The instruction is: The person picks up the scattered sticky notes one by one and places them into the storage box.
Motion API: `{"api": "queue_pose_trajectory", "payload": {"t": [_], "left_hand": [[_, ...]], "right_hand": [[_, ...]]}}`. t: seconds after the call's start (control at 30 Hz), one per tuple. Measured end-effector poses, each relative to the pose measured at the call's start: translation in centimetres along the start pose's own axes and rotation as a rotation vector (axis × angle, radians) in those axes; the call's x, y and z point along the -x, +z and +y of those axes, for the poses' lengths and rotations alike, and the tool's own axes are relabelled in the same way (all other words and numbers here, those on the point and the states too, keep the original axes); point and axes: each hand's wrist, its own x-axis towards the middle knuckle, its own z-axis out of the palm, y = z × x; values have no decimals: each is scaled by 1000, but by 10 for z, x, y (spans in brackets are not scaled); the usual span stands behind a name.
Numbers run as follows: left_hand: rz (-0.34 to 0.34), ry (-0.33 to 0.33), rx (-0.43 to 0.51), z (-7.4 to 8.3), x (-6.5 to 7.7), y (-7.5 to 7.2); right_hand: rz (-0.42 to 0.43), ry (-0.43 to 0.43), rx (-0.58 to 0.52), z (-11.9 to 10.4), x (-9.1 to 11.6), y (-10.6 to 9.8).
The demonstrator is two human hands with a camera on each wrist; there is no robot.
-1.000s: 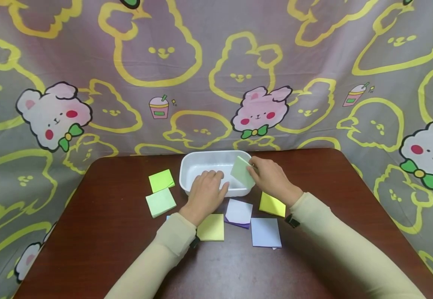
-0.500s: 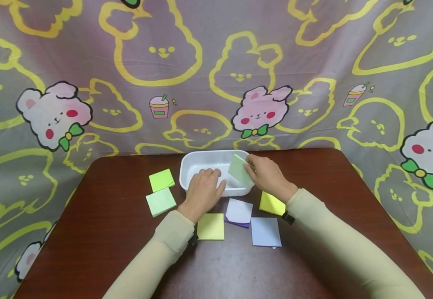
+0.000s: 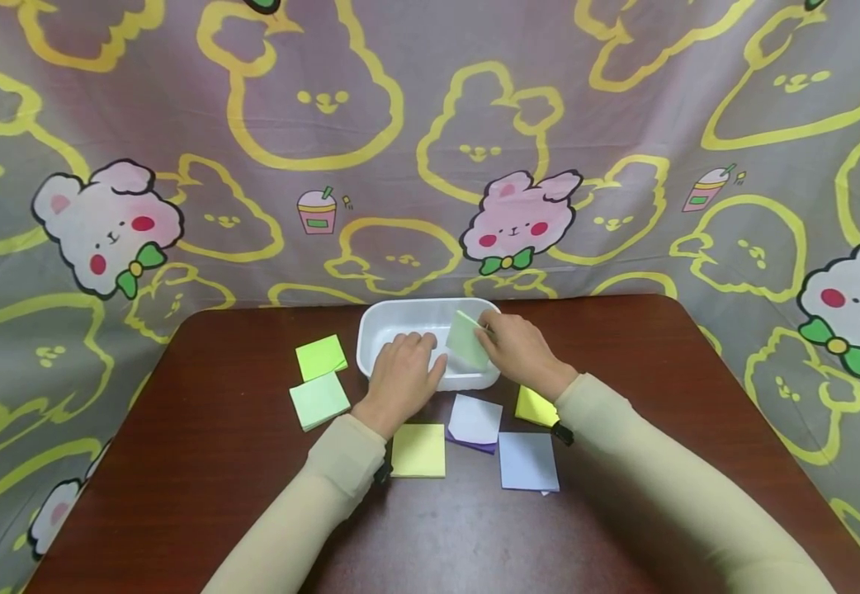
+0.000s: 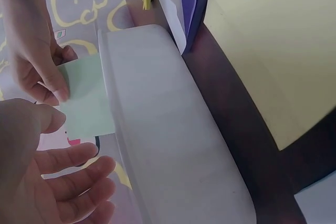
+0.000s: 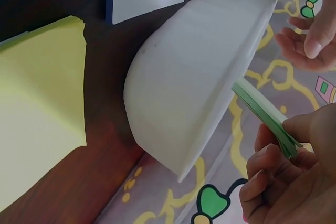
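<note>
Your right hand pinches a pale green square paper pad, tilted in the 3 o'clock half of the white rectangular plastic tray.
Hold the pinch firm so sheets don't fan; flatten the tilt before any release. Your left hand, relaxed, holding nothing, covers the 7 o'clock side; rim contact unclear. Mind the near wall. Bare tray floor: 10 o'clock; bare brown wooden tabletop: 3 o'clock.

The held pad is pale green, the tray white.
</note>
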Motion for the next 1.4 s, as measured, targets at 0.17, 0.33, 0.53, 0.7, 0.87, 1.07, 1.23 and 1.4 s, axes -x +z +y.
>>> {"api": "queue_pose_trajectory", "payload": {"t": [0.17,0.33,0.53,0.7,0.87,1.07,1.23,1.4], "left_hand": [[-10,-8,3,-2,0,1],[-11,-18,9,-6,-1,4],[-16,-27,5,-10,-3,7],[-29,-31,6,-12,-4,8],[-44,-34,-1,-14,-4,9],[-58,-42,-7,-15,-5,10],[-60,-40,-4,-16,-5,11],[-69,-43,-8,-16,-5,11]], "right_hand": [[-33,4,5,-1,-3,7],[-41,0,6,-2,-5,12],[-46,-20,6,-2,-6,16],[-59,-41,26,-2,-7,20],[-82,-48,36,-1,-9,24],[-130,-64,27,5,-13,28],[-187,-73,34,11,-16,31],[-214,-66,57,15,-19,33]]}}
